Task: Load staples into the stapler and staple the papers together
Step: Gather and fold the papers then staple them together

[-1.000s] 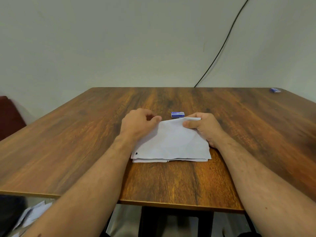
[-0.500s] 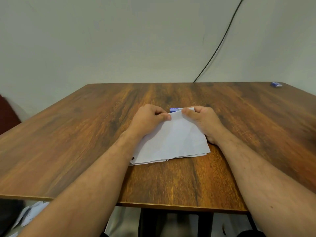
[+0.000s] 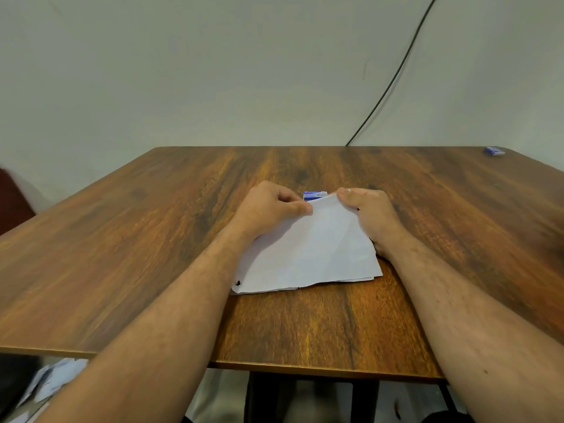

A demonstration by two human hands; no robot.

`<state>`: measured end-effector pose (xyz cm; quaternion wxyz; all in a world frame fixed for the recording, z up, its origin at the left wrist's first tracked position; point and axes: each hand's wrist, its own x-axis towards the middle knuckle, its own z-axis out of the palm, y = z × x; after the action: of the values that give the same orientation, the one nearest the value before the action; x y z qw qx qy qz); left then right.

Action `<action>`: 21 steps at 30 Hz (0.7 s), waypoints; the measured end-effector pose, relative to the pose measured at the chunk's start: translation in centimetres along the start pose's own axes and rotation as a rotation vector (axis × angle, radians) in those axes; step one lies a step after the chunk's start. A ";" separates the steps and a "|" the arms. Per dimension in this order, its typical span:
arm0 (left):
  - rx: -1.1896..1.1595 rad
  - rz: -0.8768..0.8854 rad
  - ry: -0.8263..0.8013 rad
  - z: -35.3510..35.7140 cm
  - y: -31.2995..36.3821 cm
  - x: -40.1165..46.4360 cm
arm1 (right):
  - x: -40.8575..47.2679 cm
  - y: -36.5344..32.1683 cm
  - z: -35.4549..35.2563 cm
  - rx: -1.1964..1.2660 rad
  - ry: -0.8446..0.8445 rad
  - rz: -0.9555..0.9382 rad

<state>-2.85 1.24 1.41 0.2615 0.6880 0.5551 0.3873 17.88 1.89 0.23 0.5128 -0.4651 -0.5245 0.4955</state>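
A small stack of white papers (image 3: 311, 254) lies on the wooden table (image 3: 122, 239), its far edge lifted. My left hand (image 3: 268, 209) pinches the far left part of that edge with thumb and fingers. My right hand (image 3: 366, 215) grips the far right corner. Just behind the lifted edge, a small blue and white staple box (image 3: 314, 195) peeks out between my hands. A black mark sits near the stack's near left corner. No stapler is in view.
A second small blue box (image 3: 494, 151) lies at the table's far right corner. A black cable (image 3: 393, 74) runs down the wall behind the table. Loose papers (image 3: 52, 380) lie on the floor at lower left. A dark red seat (image 3: 12, 203) stands at the left.
Both hands moved closer together along the papers' far edge and lifted it, so the blue box is now mostly hidden. The stack's near edge has skewed slightly.
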 end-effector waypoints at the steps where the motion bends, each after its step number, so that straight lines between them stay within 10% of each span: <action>1: -0.019 -0.017 -0.008 -0.3 0.0 0.0 | 0.0 0.0 0.0 0.025 -0.011 0.002; 21: -0.014 -0.171 0.080 -2.6 -2.1 0.2 | 1.0 1.0 -0.1 0.106 0.069 -0.013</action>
<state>-6.18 1.77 1.24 0.2760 0.6202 0.6193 0.3945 17.91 2.96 -0.70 0.5578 -0.4507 -0.4826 0.5028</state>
